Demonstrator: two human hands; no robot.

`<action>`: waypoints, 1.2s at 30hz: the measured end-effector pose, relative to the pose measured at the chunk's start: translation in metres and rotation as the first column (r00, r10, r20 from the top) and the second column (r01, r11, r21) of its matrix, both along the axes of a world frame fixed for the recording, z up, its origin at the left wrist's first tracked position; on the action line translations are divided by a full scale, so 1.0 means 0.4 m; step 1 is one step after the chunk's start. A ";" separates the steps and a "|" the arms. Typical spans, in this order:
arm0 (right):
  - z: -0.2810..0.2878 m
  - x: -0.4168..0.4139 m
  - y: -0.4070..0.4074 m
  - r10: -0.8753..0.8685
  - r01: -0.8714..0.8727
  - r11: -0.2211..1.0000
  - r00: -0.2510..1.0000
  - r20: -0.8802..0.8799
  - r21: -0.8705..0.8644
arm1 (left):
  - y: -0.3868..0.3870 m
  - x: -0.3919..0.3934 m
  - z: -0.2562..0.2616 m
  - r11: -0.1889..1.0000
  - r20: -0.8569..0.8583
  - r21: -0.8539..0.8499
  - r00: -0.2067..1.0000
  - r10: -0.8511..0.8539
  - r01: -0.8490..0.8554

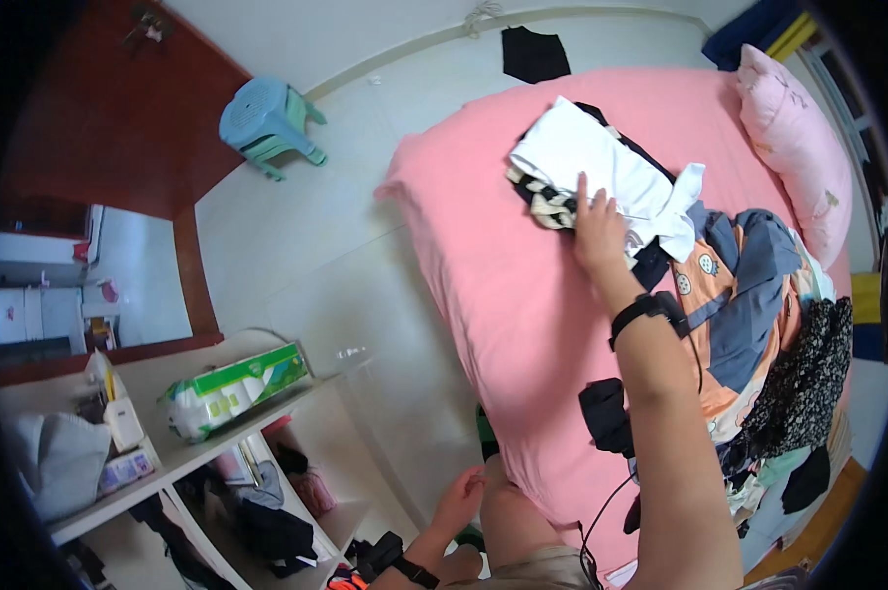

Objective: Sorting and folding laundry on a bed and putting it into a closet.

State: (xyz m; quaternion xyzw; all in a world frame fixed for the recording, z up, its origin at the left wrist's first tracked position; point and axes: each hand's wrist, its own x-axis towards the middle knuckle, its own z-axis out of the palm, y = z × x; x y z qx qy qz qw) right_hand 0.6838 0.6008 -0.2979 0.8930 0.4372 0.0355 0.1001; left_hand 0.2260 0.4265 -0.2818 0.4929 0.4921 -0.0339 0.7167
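My right hand (600, 225) reaches over the bed and rests on a white garment (584, 151), fingers spread and not visibly gripping it. That garment lies folded on a pile with black clothing and a black-and-cream patterned cloth (551, 206). Low in the view, by the bed's edge and beside my knee, my left hand (464, 500) has loosely curled fingers and holds nothing that I can see. To the right of the pile lies a heap of crumpled grey and orange printed fabric (746, 295). A small folded black cloth (604, 414) lies next to my right forearm.
The bed has a pink sheet (480, 258) and a pink pillow (797, 155). A black speckled garment (797, 383) lies at the right. Stacked plastic stools (256, 114) stand by the door (105, 110). A shelf unit (340, 413) holds clothes and a green-and-white package (241, 391). Black cloth (536, 55) lies on the floor.
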 end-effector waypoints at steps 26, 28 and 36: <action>0.482 -1.275 -0.712 -0.382 -0.334 0.913 -0.489 -0.784 -0.236 | -0.487 -0.667 0.220 0.006 0.109 -0.763 -0.119 0.987 -0.646; 0.490 -1.378 -0.781 -0.464 -0.419 0.864 -0.441 -0.768 -0.280 | -0.652 -0.768 0.218 0.005 0.160 -0.759 -0.179 0.971 -0.651; 0.588 -1.809 -0.974 -0.635 -0.598 0.631 -0.032 -0.772 -0.495 | -1.127 -1.057 0.380 -0.238 0.017 -0.639 -0.323 0.946 -0.731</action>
